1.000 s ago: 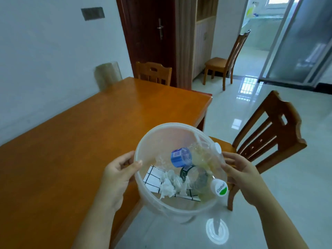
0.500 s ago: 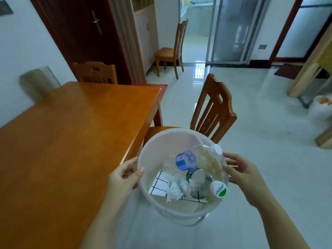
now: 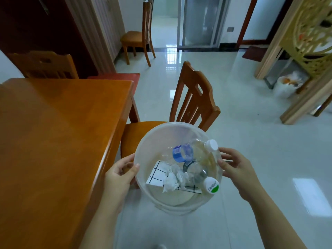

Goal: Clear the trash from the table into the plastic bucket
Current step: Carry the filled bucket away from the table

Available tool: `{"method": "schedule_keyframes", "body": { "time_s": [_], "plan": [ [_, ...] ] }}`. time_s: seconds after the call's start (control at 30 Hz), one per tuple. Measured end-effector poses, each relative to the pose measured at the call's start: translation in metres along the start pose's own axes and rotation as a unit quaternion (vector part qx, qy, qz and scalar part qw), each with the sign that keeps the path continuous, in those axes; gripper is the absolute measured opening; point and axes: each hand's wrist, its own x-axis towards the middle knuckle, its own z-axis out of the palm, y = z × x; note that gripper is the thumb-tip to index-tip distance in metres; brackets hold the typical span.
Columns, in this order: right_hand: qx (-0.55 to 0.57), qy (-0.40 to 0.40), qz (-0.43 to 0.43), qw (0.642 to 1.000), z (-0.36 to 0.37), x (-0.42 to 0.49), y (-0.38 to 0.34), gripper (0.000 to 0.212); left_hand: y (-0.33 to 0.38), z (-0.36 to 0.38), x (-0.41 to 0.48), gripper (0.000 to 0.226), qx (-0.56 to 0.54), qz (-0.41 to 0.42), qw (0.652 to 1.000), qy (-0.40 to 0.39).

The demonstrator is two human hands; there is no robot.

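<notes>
I hold a translucent plastic bucket (image 3: 158, 133) in the air beside the wooden table (image 3: 59, 126), above the floor. My left hand (image 3: 120, 174) grips its left rim and my right hand (image 3: 237, 169) grips its right rim. Inside lie clear plastic bottles with white caps (image 3: 211, 145), a bottle with a blue label (image 3: 181, 152), crumpled white tissue (image 3: 172, 179) and a white card with a black grid (image 3: 158, 172).
A wooden chair (image 3: 194, 97) stands tucked at the table's right side, just behind the bucket. Another chair (image 3: 43, 65) is at the table's far end and a third (image 3: 142, 33) by the glass door. A full white bag (image 3: 285, 85) sits by a carved wooden screen at right.
The view has swung right, away from the table. The bucket, still held in both hands, has moved off the table's edge and now hangs over the floor in front of the chair.
</notes>
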Motion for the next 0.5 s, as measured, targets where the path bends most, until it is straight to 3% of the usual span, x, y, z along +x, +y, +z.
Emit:
{"method": "schedule_keyframes", "body": {
  "time_s": [0.23, 0.5],
  "plan": [
    [0.000, -0.002, 0.022, 1.000, 0.009, 0.032, 0.034, 0.024, -0.037, 0.013, 0.030, 0.030, 0.033, -0.001, 0.999, -0.004],
    [-0.013, -0.065, 0.070, 0.995, 0.010, 0.058, 0.120, 0.021, -0.129, 0.039, 0.024, 0.028, 0.028, -0.049, 0.996, 0.069]
  ]
}}
